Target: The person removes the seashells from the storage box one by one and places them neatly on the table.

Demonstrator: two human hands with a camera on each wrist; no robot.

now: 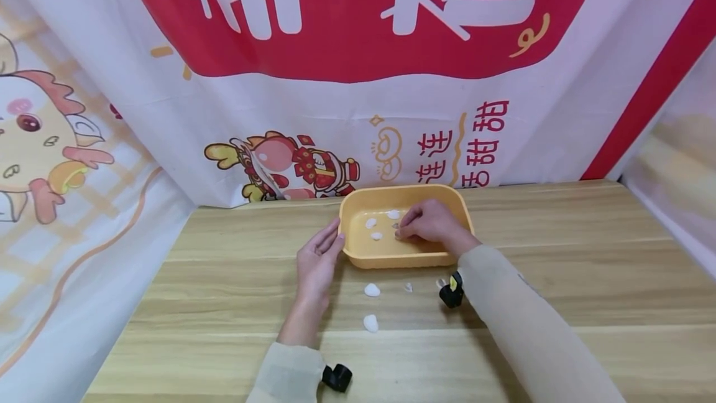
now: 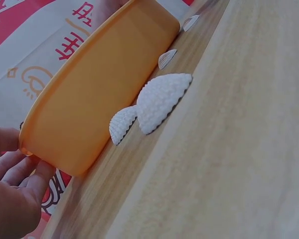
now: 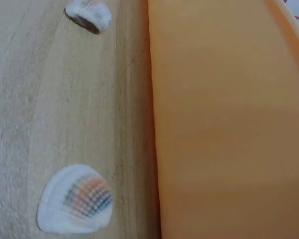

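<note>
A yellow plastic basin (image 1: pixel 406 262) stands on the wooden table against the backdrop. My left hand (image 1: pixel 317 266) rests against the basin's left end. In the left wrist view its fingers (image 2: pixel 12 169) and thumb lie along the outer wall. My right hand (image 1: pixel 432 224) reaches inside the basin, fingertips low near its floor, pinching a small seashell (image 1: pixel 395 226) that they partly hide. White seashells (image 1: pixel 376 236) lie in the basin left of those fingers. The right wrist view misses this hand, showing only the basin's side (image 3: pixel 229 124) and shells on the table.
In front of the basin, white seashells (image 1: pixel 371 323) lie on the table (image 1: pixel 224 303). A ribbed shell (image 3: pixel 77 199) with orange and dark bands lies near the basin's wall. Behind hangs a printed cloth (image 1: pixel 335 104). Each sleeve carries a black wrist camera (image 1: pixel 337 378).
</note>
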